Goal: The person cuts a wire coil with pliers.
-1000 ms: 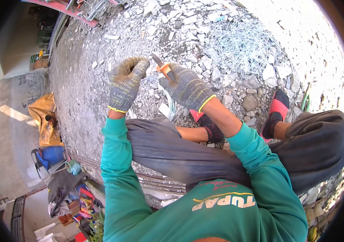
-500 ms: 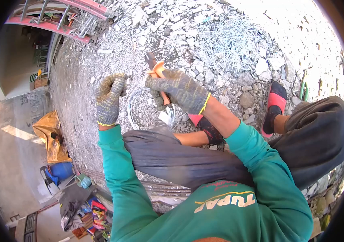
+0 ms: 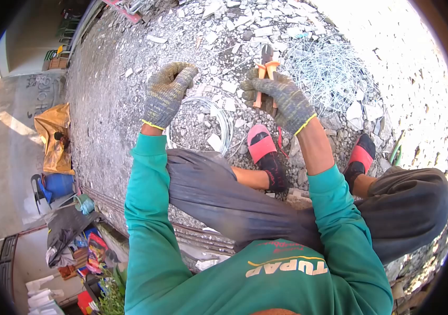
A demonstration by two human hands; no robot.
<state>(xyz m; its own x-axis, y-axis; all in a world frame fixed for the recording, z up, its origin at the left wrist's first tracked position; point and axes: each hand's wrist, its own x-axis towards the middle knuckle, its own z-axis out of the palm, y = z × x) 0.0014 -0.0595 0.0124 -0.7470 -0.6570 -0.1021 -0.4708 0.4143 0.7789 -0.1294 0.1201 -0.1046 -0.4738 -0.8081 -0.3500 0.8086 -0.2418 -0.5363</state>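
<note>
My right hand point(image 3: 282, 97), in a grey-yellow knit glove, is wrapped round a pair of pliers point(image 3: 267, 68) with orange handles. The dark jaws point away from me, near the edge of a tangled heap of thin wire point(image 3: 329, 73). To the left, my left hand point(image 3: 167, 94), gloved alike, is closed with thumb and fingers curled together. Whatever its fingertips pinch is too fine to make out. Below and between the hands, a loose coil of silvery wire point(image 3: 226, 126) lies on the gravel beside my knee.
Broken stone and gravel point(image 3: 113, 115) cover the ground. My feet in red-and-black slippers point(image 3: 261, 144) rest on it. Far left are a brown sheet point(image 3: 53, 139) and a blue container point(image 3: 58, 186). Part of a red ladder point(image 3: 124, 9) shows at the top.
My right hand has moved right with the pliers, which now point more directly away from me. My left hand has shifted up and right. The view has turned, showing more of the wire coil.
</note>
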